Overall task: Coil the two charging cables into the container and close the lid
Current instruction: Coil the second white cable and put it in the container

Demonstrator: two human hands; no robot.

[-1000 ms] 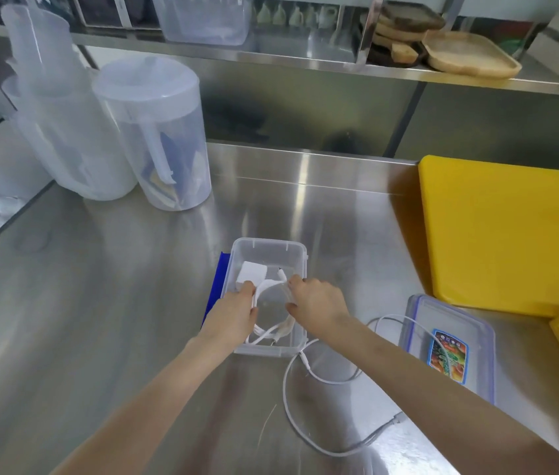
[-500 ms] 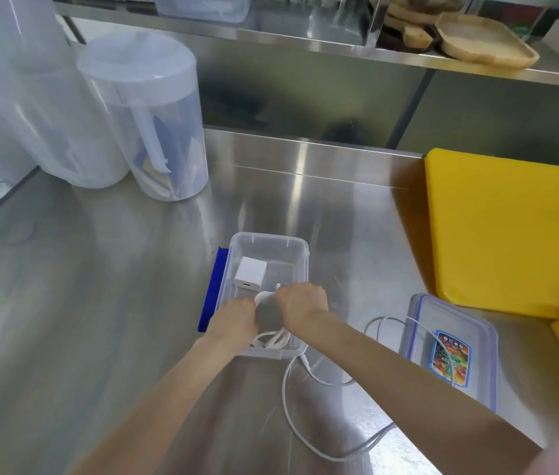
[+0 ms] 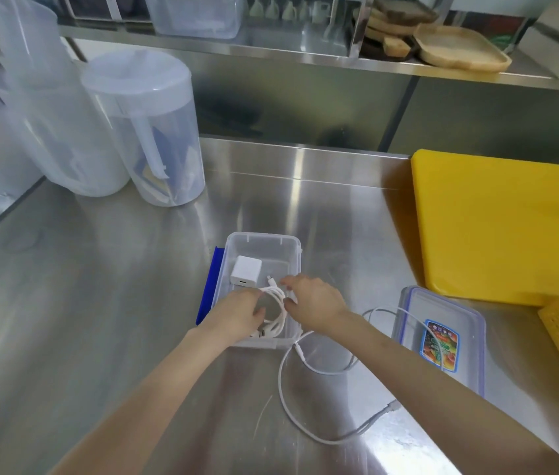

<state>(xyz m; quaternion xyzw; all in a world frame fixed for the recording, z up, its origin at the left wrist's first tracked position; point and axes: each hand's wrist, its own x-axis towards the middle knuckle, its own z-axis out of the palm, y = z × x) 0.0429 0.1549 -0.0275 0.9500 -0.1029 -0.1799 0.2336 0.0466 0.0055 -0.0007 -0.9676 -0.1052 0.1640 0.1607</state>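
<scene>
Shiny steel worktop (image 3: 100, 337) fills the room, with a big yellow plastic board (image 3: 511, 228) at the right. Near the middle sits a clear plastic box (image 3: 264, 238), its clear lid with blue edge (image 3: 476, 323) lying apart. Left hand (image 3: 237, 315) presses the coiled white cable (image 3: 280, 303) down inside, fingers together. Right hand (image 3: 315, 303), pinching half a second ago, now spreads open above it. Second white cable (image 3: 291, 406) still trails loose on the worktop.

A clear open container (image 3: 260, 241) stands at the frame's centre with one white coiled cable (image 3: 277, 305) inside. The second white cable (image 3: 305, 425) lies loose at lower centre. The lid (image 3: 442, 337) lies flat at the right.
</scene>
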